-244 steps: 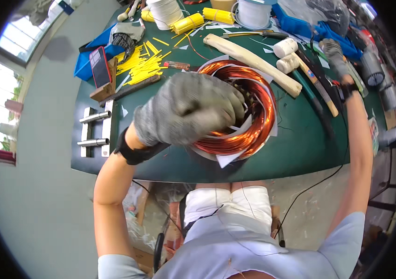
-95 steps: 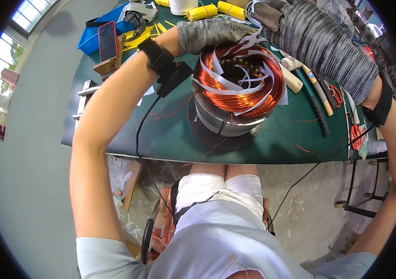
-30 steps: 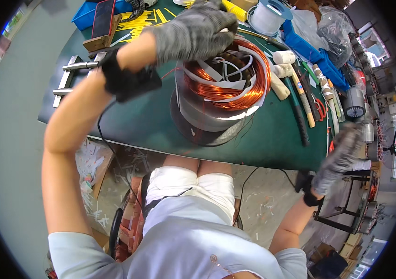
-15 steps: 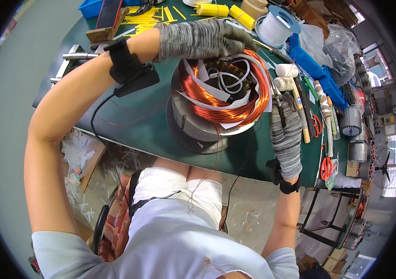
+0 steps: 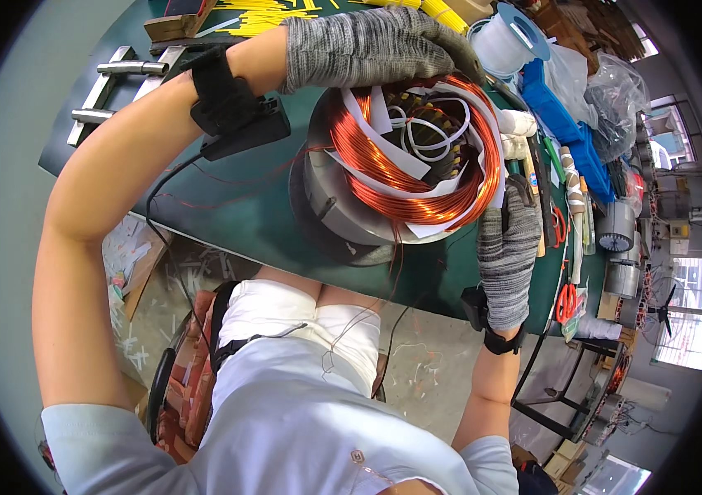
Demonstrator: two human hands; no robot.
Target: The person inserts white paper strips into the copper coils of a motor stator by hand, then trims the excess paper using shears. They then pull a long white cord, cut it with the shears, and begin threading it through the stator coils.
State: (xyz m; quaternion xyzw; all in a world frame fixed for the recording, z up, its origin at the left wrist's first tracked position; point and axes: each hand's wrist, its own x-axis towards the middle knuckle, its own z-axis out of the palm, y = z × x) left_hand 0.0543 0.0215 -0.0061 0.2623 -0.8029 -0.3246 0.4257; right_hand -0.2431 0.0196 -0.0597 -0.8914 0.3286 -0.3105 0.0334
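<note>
Coil (image 5: 376,169): copper, sat atop the metal cylinder (image 5: 333,198) on the bench (image 5: 231,194), white paper (image 5: 405,158) within its ring.
Left hand (image 5: 388,51): gloved, lay over the coil's far rim, fingers together, slightly bent; whether it gripped could not be told.
Right hand (image 5: 512,243): gloved, pointed forward just beside the coil's right edge; its opening and any hold were unclear.
Right side: mallets (image 5: 519,124), red-handled scissors (image 5: 566,304).

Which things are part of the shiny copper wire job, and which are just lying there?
Seem part of the job:
copper wire coil
metal drum under it
left hand, on the coil
right hand, beside it

Seem just lying about:
red-handled scissors
blue trays
white spool
yellow sticks
</note>
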